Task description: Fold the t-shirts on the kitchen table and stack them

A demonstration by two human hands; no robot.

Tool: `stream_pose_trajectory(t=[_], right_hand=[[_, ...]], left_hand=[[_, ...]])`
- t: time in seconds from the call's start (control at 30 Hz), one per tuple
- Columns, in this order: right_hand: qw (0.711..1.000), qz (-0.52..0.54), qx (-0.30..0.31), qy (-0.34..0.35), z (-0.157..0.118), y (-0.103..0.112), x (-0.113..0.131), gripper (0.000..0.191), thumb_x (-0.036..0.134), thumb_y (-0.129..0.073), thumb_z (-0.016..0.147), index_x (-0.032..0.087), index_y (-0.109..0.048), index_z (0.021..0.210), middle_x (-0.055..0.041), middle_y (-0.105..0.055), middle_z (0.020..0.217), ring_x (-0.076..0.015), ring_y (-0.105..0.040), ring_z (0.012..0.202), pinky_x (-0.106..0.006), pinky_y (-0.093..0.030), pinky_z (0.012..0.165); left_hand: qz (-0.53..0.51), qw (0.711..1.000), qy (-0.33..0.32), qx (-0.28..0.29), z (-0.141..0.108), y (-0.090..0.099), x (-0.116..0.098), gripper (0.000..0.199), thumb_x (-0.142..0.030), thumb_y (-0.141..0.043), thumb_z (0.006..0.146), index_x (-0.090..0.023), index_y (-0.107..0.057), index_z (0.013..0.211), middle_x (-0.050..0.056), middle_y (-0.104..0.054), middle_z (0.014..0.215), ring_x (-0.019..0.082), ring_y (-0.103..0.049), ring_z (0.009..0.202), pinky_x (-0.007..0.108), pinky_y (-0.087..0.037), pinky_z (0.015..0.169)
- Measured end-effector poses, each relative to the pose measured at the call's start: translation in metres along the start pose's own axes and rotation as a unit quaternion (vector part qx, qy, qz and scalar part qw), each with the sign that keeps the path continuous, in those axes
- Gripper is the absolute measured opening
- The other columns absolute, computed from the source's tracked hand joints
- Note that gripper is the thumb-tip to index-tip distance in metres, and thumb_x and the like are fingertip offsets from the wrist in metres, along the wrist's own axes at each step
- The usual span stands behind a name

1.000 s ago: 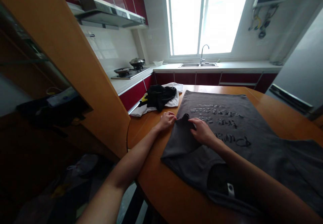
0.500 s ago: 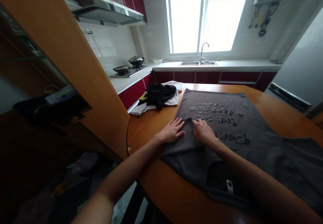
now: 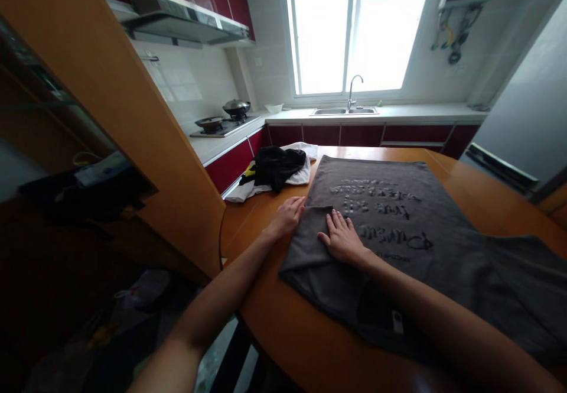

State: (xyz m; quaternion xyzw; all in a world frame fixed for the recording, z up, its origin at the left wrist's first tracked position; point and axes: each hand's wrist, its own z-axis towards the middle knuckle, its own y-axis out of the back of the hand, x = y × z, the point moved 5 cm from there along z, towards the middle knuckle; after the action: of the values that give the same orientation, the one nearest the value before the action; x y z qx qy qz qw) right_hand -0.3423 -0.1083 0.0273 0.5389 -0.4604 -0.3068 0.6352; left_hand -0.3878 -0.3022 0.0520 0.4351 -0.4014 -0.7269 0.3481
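A dark grey T-shirt (image 3: 376,171) with raised lettering lies spread on the wooden table, its neck opening and label towards me. On its left side, the sleeve part (image 3: 310,224) is folded inward over the body. My left hand (image 3: 286,218) is at the left edge of that fold, fingers closed together on the cloth edge; the thumb is mostly hidden. Flat on the folded part rests my right hand (image 3: 343,239), its fingers spread and holding nothing. The other sleeve (image 3: 527,263) stretches out to the right.
Black and white clothes (image 3: 279,168) are heaped at the table's far left. The table (image 3: 465,186) has a rounded edge, with a wooden partition (image 3: 177,174) beside it on the left. Behind are a stove (image 3: 225,126), a sink (image 3: 330,111) and a fridge (image 3: 522,121).
My left hand has moved from lying flat on the fold to its left edge. My right hand has gone from pinching the fold's inner corner to lying flat on it. The view has shifted slightly.
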Motion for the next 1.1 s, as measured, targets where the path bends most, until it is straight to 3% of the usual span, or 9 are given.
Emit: stream_pose_trajectory(t=[0.07, 0.23, 0.47, 0.67, 0.77, 0.97, 1.1], right_hand=[[1.0, 0.0, 0.0, 0.0, 0.0, 0.0, 0.0, 0.078, 0.056, -0.029, 0.101, 0.004, -0.021, 0.159, -0.0194, -0.01, 0.167, -0.0306, -0.008, 0.155, -0.051, -0.008, 0.123], [1.0, -0.001, -0.003, 0.002, 0.001, -0.001, 0.0, 0.078, 0.056, -0.029, 0.101, 0.004, -0.022, 0.159, -0.0201, -0.01, 0.167, -0.0311, -0.009, 0.155, -0.051, -0.008, 0.123], [1.0, -0.004, -0.004, 0.002, 0.001, 0.0, 0.0, 0.078, 0.056, -0.028, 0.101, 0.005, -0.022, 0.159, -0.0196, -0.011, 0.167, -0.0313, -0.01, 0.154, -0.052, -0.009, 0.123], [1.0, -0.005, -0.006, 0.002, 0.001, -0.001, 0.0, 0.078, 0.056, -0.029, 0.101, 0.004, -0.022, 0.159, -0.0197, -0.012, 0.167, -0.0307, -0.009, 0.155, -0.052, -0.009, 0.123], [1.0, -0.005, -0.007, 0.001, 0.0, -0.001, 0.0, 0.078, 0.056, -0.029, 0.101, 0.005, -0.022, 0.159, -0.019, -0.011, 0.167, -0.0304, -0.008, 0.155, -0.052, -0.009, 0.123], [1.0, -0.007, 0.0, -0.001, -0.001, 0.001, 0.001, 0.077, 0.055, -0.029, 0.101, 0.005, -0.022, 0.159, -0.0179, -0.01, 0.167, -0.0303, -0.009, 0.155, -0.052, -0.009, 0.123], [1.0, -0.005, 0.002, -0.003, -0.001, 0.003, 0.002, 0.077, 0.055, -0.029, 0.101, 0.005, -0.022, 0.159, -0.018, -0.01, 0.167, -0.0305, -0.009, 0.155, -0.053, -0.008, 0.122]], left_hand=[[0.002, 0.999, 0.031, -0.033, 0.005, 0.003, 0.007, 0.038, -0.037, -0.042, 0.102, -0.024, -0.064, 0.131, 0.01, -0.063, 0.126, 0.026, -0.055, 0.122, 0.041, -0.041, 0.106], [-0.019, 0.998, 0.064, 0.017, 0.014, -0.005, 0.017, 0.025, -0.035, -0.057, 0.094, -0.027, -0.073, 0.112, 0.006, -0.067, 0.101, 0.025, -0.062, 0.101, 0.038, -0.048, 0.092], [-0.039, 0.997, 0.067, 0.026, 0.024, -0.01, 0.024, 0.024, -0.032, -0.053, 0.095, -0.025, -0.074, 0.104, 0.008, -0.066, 0.106, 0.028, -0.059, 0.108, 0.042, -0.047, 0.092], [-0.086, 0.995, 0.026, 0.047, 0.037, -0.008, 0.028, 0.023, -0.037, -0.062, 0.09, -0.018, -0.073, 0.097, 0.006, -0.067, 0.099, 0.019, -0.062, 0.087, 0.032, -0.052, 0.083], [-0.091, 0.994, 0.023, 0.047, 0.04, -0.006, 0.03, 0.024, -0.039, -0.062, 0.091, -0.018, -0.072, 0.098, 0.006, -0.067, 0.1, 0.019, -0.061, 0.087, 0.031, -0.052, 0.083], [-0.031, 0.995, 0.093, 0.018, 0.038, -0.012, 0.034, 0.015, -0.034, -0.067, 0.086, -0.021, -0.072, 0.08, 0.01, -0.064, 0.104, 0.032, -0.056, 0.108, 0.051, -0.045, 0.097], [-0.016, 0.994, 0.102, -0.022, 0.034, -0.003, 0.022, 0.018, -0.023, -0.057, 0.09, -0.019, -0.073, 0.094, 0.013, -0.065, 0.111, 0.033, -0.056, 0.113, 0.052, -0.043, 0.101]])
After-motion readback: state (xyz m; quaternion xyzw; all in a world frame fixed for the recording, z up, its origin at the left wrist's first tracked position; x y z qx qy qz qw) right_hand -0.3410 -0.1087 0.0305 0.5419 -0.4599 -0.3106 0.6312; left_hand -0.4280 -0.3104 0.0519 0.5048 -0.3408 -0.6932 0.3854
